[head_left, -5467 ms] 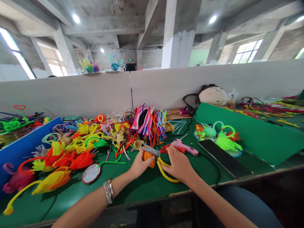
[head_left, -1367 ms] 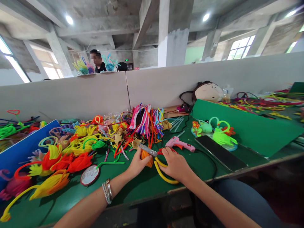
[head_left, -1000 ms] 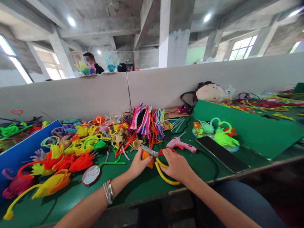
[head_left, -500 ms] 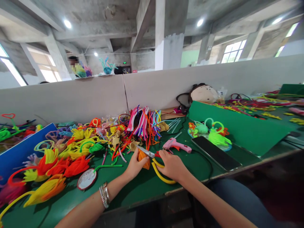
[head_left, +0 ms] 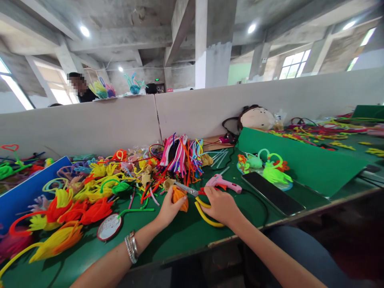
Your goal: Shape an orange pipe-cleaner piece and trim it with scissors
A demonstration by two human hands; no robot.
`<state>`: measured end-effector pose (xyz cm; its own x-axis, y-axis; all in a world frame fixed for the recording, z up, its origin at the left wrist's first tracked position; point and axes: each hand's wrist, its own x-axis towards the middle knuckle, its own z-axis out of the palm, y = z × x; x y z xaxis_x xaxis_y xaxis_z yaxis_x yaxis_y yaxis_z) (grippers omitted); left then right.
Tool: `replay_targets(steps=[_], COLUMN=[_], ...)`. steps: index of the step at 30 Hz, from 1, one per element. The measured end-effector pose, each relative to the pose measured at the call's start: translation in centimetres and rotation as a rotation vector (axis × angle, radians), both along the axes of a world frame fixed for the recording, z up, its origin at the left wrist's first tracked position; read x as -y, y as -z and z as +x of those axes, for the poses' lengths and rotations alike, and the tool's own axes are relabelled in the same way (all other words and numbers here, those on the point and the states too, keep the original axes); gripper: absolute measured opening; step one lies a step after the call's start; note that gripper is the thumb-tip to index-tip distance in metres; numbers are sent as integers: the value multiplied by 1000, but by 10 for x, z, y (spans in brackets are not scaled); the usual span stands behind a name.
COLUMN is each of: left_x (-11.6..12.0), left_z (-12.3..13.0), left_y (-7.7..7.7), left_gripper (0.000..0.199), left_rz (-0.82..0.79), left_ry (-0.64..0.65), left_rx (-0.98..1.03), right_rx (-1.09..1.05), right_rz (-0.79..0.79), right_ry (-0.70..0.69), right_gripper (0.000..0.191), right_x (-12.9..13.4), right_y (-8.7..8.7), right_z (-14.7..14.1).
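Observation:
In my left hand (head_left: 170, 206) is an orange fuzzy piece (head_left: 179, 198), pinched between thumb and fingers. My right hand (head_left: 220, 205) grips scissors (head_left: 189, 191) with red and yellow handles; their blades point left, across the top of the orange piece. Just behind my right hand lies a pink glue gun (head_left: 224, 183). A torn tan piece (head_left: 169, 183) rests beyond the blade tips. Left of my left hand are a round white disc with a red rim (head_left: 109, 227) and a green stem (head_left: 138, 209).
Fuzzy flowers (head_left: 96, 210) in yellow, orange and red cover the left side by a blue board (head_left: 36, 180). Bundled colourful stems (head_left: 180, 156) stand at the back. A black phone (head_left: 273, 193) and green board (head_left: 300, 160) are at right. A person (head_left: 85, 93) is beyond the partition.
The scissors have shifted slightly, and more of the orange piece shows beneath the blades. The person beyond the partition has moved left.

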<state>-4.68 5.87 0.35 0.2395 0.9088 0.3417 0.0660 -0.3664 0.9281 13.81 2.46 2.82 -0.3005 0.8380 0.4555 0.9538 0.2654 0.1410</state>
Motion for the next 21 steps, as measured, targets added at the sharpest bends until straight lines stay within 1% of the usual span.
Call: replay_targets(steps=[6,9,16,21], left_x=[2,2,2,-1], left_z=[-1,0,0,0], left_y=[-3,-2,-2,4], left_gripper=[21,20,19,25], left_rz=[-16,-18,5,-53], left_ry=[24,26,43,42], left_rx=[-5,-9,2,24], right_rx=[-6,-21,-32,-65], right_rz=[83,122,191,187], right_ry=[103,118,14,-81], right_gripper=[30,28,29,29], right_x=[-6,-7,-5,0], right_y=[-10,-12,-13,-12], right_z=[16,20,17,9])
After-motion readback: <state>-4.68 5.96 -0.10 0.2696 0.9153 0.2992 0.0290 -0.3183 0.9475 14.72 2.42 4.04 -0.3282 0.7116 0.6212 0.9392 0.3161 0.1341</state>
